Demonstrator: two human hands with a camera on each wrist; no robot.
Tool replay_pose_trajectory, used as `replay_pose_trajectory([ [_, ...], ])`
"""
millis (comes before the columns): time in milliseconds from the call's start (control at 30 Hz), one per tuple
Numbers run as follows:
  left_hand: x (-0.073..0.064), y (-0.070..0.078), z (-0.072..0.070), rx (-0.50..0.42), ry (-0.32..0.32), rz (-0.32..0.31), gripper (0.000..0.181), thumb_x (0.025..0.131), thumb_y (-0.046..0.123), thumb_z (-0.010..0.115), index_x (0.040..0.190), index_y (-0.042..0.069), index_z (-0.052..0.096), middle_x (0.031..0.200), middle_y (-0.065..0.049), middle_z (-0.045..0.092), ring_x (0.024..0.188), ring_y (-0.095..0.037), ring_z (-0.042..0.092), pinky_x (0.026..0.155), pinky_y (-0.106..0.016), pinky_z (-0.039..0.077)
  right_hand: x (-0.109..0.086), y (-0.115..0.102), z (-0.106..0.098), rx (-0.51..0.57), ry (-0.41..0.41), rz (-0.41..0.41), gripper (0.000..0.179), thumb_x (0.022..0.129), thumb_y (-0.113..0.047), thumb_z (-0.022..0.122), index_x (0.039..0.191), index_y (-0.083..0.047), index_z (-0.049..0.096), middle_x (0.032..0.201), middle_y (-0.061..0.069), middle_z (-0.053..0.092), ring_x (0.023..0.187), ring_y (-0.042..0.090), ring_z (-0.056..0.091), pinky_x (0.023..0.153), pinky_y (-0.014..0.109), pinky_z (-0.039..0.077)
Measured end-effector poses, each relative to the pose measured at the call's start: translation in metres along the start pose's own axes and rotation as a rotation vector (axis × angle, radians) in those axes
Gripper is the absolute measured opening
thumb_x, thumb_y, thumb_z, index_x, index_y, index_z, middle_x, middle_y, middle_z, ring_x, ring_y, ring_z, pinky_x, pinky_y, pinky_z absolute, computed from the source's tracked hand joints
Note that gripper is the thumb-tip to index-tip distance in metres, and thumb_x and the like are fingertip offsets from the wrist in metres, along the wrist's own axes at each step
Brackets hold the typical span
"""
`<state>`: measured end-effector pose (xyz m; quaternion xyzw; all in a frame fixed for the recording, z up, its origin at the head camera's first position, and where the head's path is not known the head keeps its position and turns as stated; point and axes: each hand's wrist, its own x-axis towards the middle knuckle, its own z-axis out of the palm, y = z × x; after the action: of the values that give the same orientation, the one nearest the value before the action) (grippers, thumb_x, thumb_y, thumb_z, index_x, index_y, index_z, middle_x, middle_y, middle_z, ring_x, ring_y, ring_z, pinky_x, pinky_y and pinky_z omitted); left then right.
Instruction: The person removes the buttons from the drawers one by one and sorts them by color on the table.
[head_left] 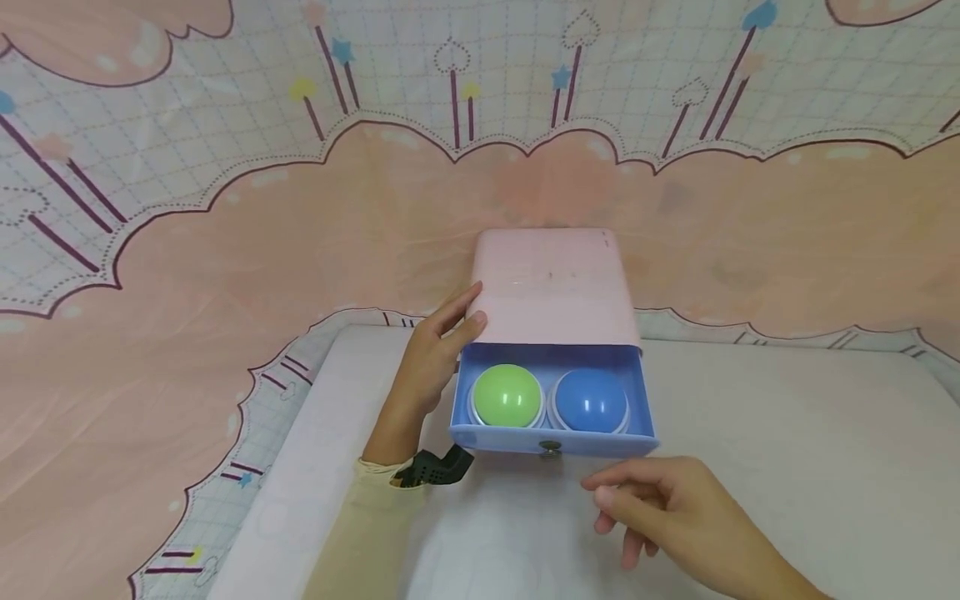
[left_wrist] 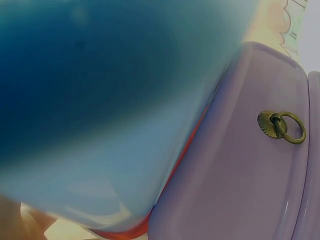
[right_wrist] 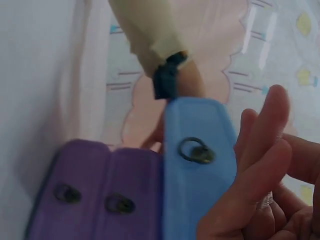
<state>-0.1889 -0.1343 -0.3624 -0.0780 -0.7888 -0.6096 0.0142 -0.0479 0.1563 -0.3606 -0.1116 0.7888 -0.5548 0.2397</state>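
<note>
A small cabinet with a pink top [head_left: 551, 287] stands on the table, its blue top drawer [head_left: 495, 437] pulled out. Inside the drawer, a green dome [head_left: 507, 396] sits at the left and a blue dome [head_left: 591, 400] at the right, each with a pale rim. My left hand [head_left: 429, 362] rests against the cabinet's left side, thumb and fingers extended by the top edge. In front of the drawer's right corner, my right hand [head_left: 663, 517] hovers with loosely bent fingers, holding nothing. The right wrist view shows the drawer's ring pull [right_wrist: 195, 151] beside that hand.
Two purple drawers [right_wrist: 82, 172] with ring pulls stand closed beneath the blue one. The white table [head_left: 787, 450] extends to both sides. Behind the cabinet rises a patterned peach cloth [head_left: 360, 225]. A dark band [head_left: 438, 467] sits on the left wrist.
</note>
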Motion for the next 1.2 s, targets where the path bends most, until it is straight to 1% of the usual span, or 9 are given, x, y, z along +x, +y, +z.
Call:
replay_pose_trajectory([
  [167,0.000,0.000,0.000,0.002,0.005,-0.004,0.051,0.101,0.043,0.061,0.150,0.038,0.050,0.167,0.003,0.034,0.148,-0.034,0.042,0.093,-0.065,0.052,-0.014,-0.015,-0.011,-0.155,0.107,-0.097,0.025,0.101,-0.029,0.065,0.121,-0.016,0.074,0.091,-0.004,0.076,0.072,0.015,0.070,0.065,0.026,0.056],
  [300,0.000,0.000,0.000,-0.001,0.001,-0.003,0.051,0.101,0.043,0.061,0.150,0.038,0.050,0.167,0.003,0.034,0.148,-0.034,0.042,0.093,-0.065,0.052,-0.018,-0.027,-0.016,-0.380,0.344,-0.338,0.021,0.093,-0.021,0.076,0.113,-0.023,0.077,0.086,-0.016,0.074,0.072,0.005,0.066,0.060,0.022,0.053],
  [400,-0.001,0.001,0.000,-0.003,0.000,0.004,0.052,0.101,0.043,0.061,0.151,0.038,0.050,0.167,0.003,0.033,0.148,-0.035,0.041,0.093,-0.065,0.052,-0.015,-0.035,-0.020,-0.492,0.507,-0.531,0.029,0.082,-0.012,0.086,0.108,-0.022,0.080,0.087,-0.014,0.077,0.073,0.001,0.065,0.059,0.018,0.051],
  [500,-0.001,0.002,0.000,-0.008,0.001,0.010,0.052,0.101,0.042,0.061,0.151,0.037,0.049,0.167,0.003,0.033,0.148,-0.036,0.042,0.093,-0.065,0.052,-0.008,-0.042,-0.026,-0.570,0.598,-0.608,0.034,0.075,-0.013,0.090,0.106,-0.022,0.080,0.093,-0.011,0.079,0.077,0.000,0.065,0.064,0.012,0.050],
  [600,-0.001,0.001,-0.001,-0.018,-0.003,0.011,0.053,0.101,0.042,0.060,0.152,0.035,0.049,0.168,0.003,0.032,0.148,-0.037,0.041,0.093,-0.065,0.051,0.001,-0.046,-0.032,-0.646,0.644,-0.604,0.037,0.073,-0.018,0.093,0.107,-0.021,0.080,0.100,-0.007,0.080,0.083,0.006,0.071,0.074,0.005,0.047],
  [733,-0.001,0.000,0.001,-0.022,-0.002,-0.003,0.052,0.101,0.042,0.061,0.151,0.037,0.050,0.167,0.003,0.033,0.148,-0.035,0.042,0.094,-0.064,0.051,0.012,-0.046,-0.041,-0.738,0.644,-0.596,0.045,0.071,-0.027,0.094,0.112,-0.021,0.079,0.105,-0.004,0.079,0.096,0.018,0.075,0.088,0.001,0.041],
  [867,-0.002,0.002,0.002,-0.029,-0.008,-0.002,0.051,0.101,0.042,0.061,0.151,0.037,0.050,0.167,0.002,0.033,0.149,-0.035,0.041,0.095,-0.065,0.051,0.021,-0.043,-0.048,-0.813,0.599,-0.618,0.051,0.070,-0.034,0.094,0.117,-0.023,0.078,0.110,-0.004,0.079,0.102,0.022,0.074,0.088,0.028,0.059],
  [967,-0.002,0.003,0.002,-0.030,-0.012,0.008,0.052,0.101,0.043,0.061,0.151,0.036,0.050,0.167,0.002,0.033,0.149,-0.035,0.041,0.095,-0.066,0.050,0.026,-0.043,-0.052,-0.851,0.553,-0.616,0.052,0.071,-0.038,0.093,0.118,-0.022,0.077,0.112,-0.001,0.079,0.104,0.026,0.074,0.085,0.053,0.060],
  [1200,-0.002,0.000,0.001,-0.024,0.003,0.011,0.052,0.101,0.041,0.061,0.152,0.035,0.049,0.167,0.003,0.033,0.149,-0.036,0.041,0.095,-0.066,0.050,0.039,-0.045,-0.057,-0.948,0.422,-0.514,0.057,0.076,-0.050,0.087,0.124,-0.023,0.075,0.116,0.002,0.077,0.107,0.029,0.073,0.094,0.061,0.054],
])
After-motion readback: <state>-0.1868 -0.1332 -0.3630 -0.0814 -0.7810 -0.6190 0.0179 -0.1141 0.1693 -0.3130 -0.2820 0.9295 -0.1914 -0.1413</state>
